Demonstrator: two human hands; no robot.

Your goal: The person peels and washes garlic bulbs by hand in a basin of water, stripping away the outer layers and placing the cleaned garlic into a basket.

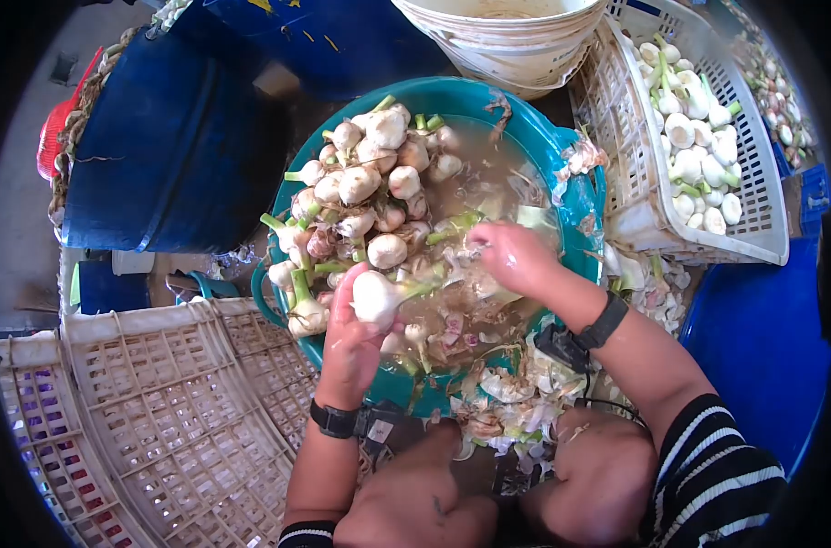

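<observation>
My left hand is wrapped round a white, peeled garlic bulb whose green stem points right, over the teal tub. To its right, above the murky water, my right hand has its fingers pinched together at some peel; whether anything is between them is too small to tell. A heap of unpeeled garlic bulbs with short green stems fills the tub's left side. Loose skins float in the brown water.
At the upper right, a white crate holds peeled bulbs. A white bucket stands behind the tub, blue barrels at the left. Plastic crates lie lower left. Peelings cover the tub's near edge.
</observation>
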